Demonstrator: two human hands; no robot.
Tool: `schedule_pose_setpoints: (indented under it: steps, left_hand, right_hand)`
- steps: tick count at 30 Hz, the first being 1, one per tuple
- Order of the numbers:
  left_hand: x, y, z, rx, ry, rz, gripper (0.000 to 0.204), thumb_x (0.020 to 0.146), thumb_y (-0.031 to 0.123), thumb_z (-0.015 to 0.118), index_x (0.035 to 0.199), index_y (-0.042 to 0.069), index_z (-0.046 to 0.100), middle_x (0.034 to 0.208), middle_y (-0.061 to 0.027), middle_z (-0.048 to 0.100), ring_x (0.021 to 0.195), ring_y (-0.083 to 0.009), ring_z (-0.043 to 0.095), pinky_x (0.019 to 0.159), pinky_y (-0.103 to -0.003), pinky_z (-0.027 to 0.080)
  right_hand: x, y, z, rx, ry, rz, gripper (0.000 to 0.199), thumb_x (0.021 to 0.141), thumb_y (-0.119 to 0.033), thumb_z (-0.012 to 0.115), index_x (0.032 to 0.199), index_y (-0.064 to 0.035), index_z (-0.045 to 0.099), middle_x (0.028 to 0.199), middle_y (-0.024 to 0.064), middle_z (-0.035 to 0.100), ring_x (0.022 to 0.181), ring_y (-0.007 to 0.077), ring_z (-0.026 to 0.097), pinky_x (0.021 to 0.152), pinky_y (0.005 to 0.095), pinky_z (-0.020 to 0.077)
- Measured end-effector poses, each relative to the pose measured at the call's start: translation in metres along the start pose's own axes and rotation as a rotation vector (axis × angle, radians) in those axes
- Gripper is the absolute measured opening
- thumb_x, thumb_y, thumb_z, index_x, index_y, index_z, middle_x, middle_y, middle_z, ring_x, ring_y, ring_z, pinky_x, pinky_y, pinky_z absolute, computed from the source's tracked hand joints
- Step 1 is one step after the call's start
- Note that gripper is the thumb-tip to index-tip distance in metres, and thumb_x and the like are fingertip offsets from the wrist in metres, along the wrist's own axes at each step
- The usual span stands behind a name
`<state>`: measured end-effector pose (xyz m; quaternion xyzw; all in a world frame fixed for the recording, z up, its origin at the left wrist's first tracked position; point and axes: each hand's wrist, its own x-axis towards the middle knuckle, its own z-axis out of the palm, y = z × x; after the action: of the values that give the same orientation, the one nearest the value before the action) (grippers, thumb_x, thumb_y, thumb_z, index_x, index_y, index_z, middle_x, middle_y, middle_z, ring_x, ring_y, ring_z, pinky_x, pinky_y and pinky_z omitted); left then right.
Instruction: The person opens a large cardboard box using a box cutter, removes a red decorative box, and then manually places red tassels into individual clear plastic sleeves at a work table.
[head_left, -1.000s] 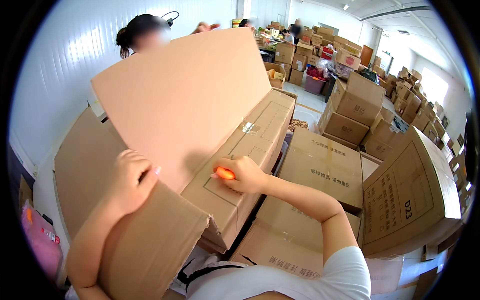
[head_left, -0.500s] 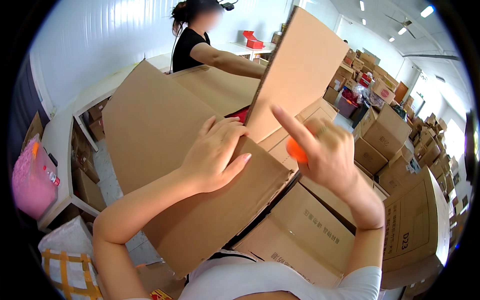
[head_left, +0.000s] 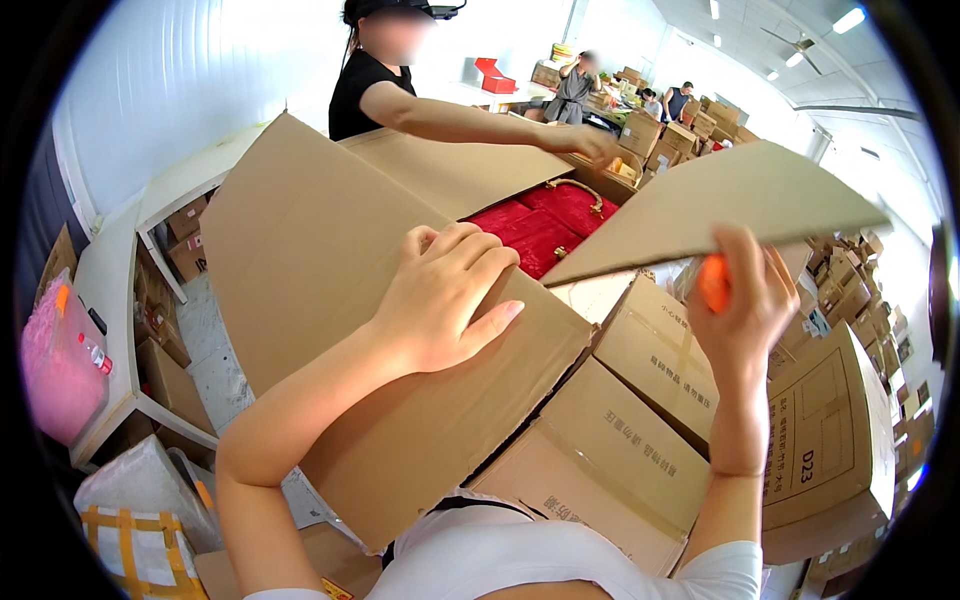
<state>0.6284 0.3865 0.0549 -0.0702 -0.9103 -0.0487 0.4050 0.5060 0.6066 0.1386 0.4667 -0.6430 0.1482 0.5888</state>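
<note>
Fingers of the right hand [head_left: 745, 300] clench an orange cutter [head_left: 714, 282] while pushing up one flap [head_left: 720, 200]. The left hand [head_left: 440, 295], released and flat, presses the other flap [head_left: 330, 260] down, so the red padded items [head_left: 540, 225] inside the big carton show.

matt brown cardboard box [head_left: 330, 260] flaps, red velvety cloth [head_left: 540, 230] inside.
</note>
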Motion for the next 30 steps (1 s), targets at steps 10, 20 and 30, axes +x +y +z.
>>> schedule_pose_setpoints:
  steps: [10, 20, 30]
  left_hand:
    - [0.004, -0.004, 0.020, -0.060, 0.168, 0.066, 0.034, 0.067, 0.025, 0.054, 0.093, 0.005, 0.050, 0.095, -0.0130, 0.048, 0.095, -0.0303, 0.045, 0.090, -0.046, 0.028]
    - [-0.152, -0.005, 0.086, -0.195, 0.510, -0.021, 0.007, 0.073, 0.016, 0.049, 0.074, 0.009, 0.049, 0.084, -0.0066, 0.047, 0.074, -0.0220, 0.046, 0.063, -0.036, 0.039]
    - [-0.059, -0.025, 0.040, -0.149, -0.224, -0.252, 0.016, 0.071, 0.018, 0.060, 0.067, 0.006, 0.050, 0.062, -0.0076, 0.050, 0.059, -0.0212, 0.050, 0.045, -0.028, 0.038]
  right_hand:
    - [-0.153, -0.001, -0.051, -0.216, 0.288, 0.487, 0.025, 0.065, 0.005, 0.052, 0.090, 0.0012, 0.057, 0.080, 0.0107, 0.059, 0.066, 0.0193, 0.058, 0.062, 0.0272, 0.0467]
    - [-0.216, -0.071, -0.013, -0.069, 0.286, 0.816, 0.032, 0.068, 0.006, 0.049, 0.099, 0.0049, 0.052, 0.087, 0.0089, 0.046, 0.077, 0.0175, 0.047, 0.070, 0.0292, 0.0413]
    - [-0.207, -0.073, -0.014, 0.210, 0.308, 0.954, 0.034, 0.068, 0.006, 0.043, 0.102, 0.0067, 0.046, 0.091, 0.0108, 0.041, 0.061, 0.0160, 0.050, 0.042, 0.0237, 0.0440]
